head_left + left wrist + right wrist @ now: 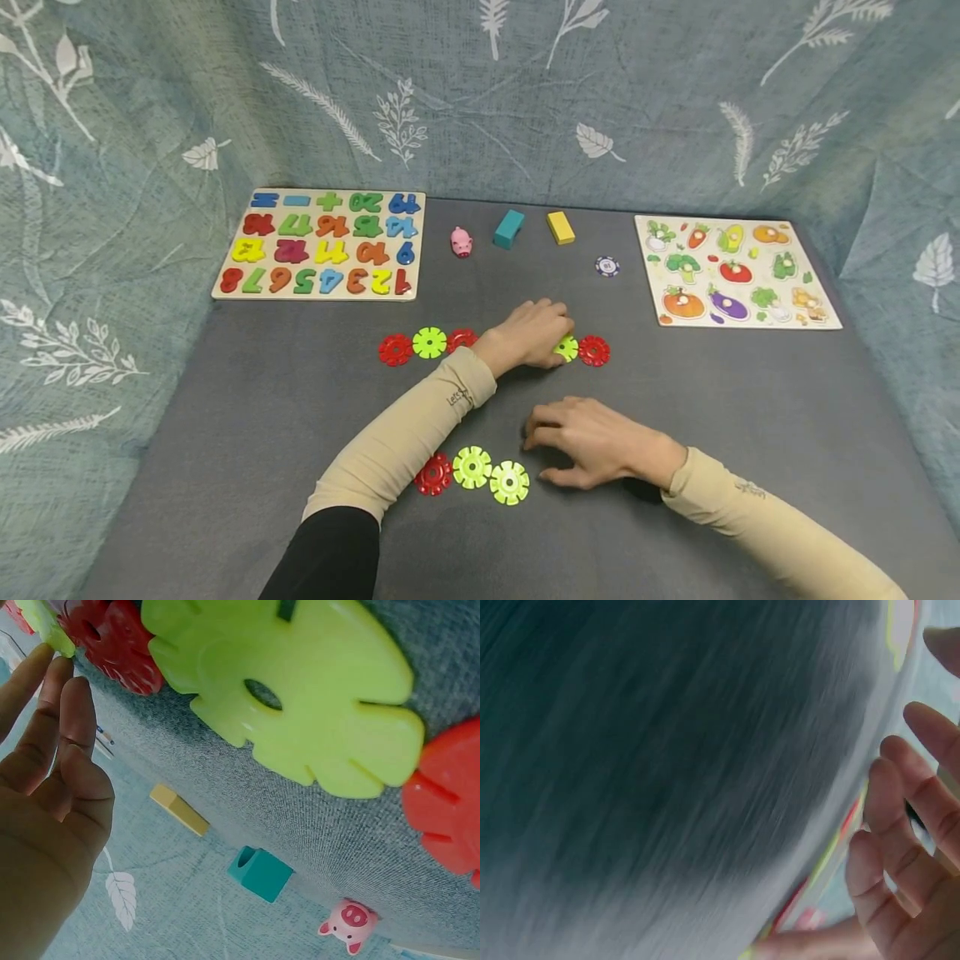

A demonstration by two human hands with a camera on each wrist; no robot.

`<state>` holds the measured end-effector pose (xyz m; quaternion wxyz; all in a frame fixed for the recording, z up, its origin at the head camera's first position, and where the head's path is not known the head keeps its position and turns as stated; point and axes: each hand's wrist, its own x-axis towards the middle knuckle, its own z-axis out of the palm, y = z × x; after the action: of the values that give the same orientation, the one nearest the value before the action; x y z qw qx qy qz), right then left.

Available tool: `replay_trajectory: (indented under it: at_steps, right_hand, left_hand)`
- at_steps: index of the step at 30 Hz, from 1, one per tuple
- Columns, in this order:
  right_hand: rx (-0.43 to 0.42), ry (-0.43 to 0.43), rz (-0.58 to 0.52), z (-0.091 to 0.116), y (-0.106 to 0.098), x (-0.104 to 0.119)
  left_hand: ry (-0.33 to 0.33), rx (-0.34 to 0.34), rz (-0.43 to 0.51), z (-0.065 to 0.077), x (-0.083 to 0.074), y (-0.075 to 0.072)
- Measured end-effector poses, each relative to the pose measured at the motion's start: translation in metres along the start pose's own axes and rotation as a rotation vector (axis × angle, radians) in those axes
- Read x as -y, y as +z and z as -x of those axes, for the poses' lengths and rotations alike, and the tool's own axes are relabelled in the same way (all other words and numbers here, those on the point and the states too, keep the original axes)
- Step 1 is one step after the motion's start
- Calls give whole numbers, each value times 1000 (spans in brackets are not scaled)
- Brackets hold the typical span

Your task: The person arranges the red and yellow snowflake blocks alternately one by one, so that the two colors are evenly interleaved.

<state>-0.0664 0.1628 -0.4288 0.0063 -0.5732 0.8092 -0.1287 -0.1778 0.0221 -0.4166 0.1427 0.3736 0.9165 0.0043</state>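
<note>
My left hand (528,333) reaches over a row of flat notched plastic discs, thumb and fingertips at opposite edges of a green disc (567,347). Beside it, a red disc (594,351) ends the row. At the row's left are a red disc (395,350), a green disc (430,342) and a partly covered red one (461,338). In the left wrist view, another green disc (300,697) lies under the wrist. Nearer the front, my right hand (592,442) holds nothing, fingers loosely bent, right of two loose green discs (509,482) and a red disc (432,474).
A number puzzle board (318,244) lies at the back left, a vegetable puzzle board (738,272) at the right. Between them are a pink toy pig (461,242), a teal block (508,229), a yellow block (560,227) and a poker chip (607,266). Patterned cloth (480,108) hangs behind.
</note>
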Motion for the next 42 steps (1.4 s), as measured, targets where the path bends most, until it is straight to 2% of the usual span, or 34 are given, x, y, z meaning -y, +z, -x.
replay_trajectory:
  at_steps: [7,11,17,25,31,42]
  right_hand:
    - [94,-59,110,-18,12,26]
    - [130,-49,141,-24,13,34]
    - [125,-24,83,-28,14,40]
    - [143,-24,166,-33,16,49]
    - [157,-18,182,-27,16,48]
    - [106,-36,136,-13,12,43]
  left_hand:
    - [4,6,-26,-1,-2,-2]
    - [11,13,-43,-2,-3,-2]
    - [16,1,-39,-4,-3,-4]
    - [43,-71,-93,-9,-11,-7]
    - [58,-77,-135,-17,-22,-6]
    - [47,-68,-168,-27,-32,-3]
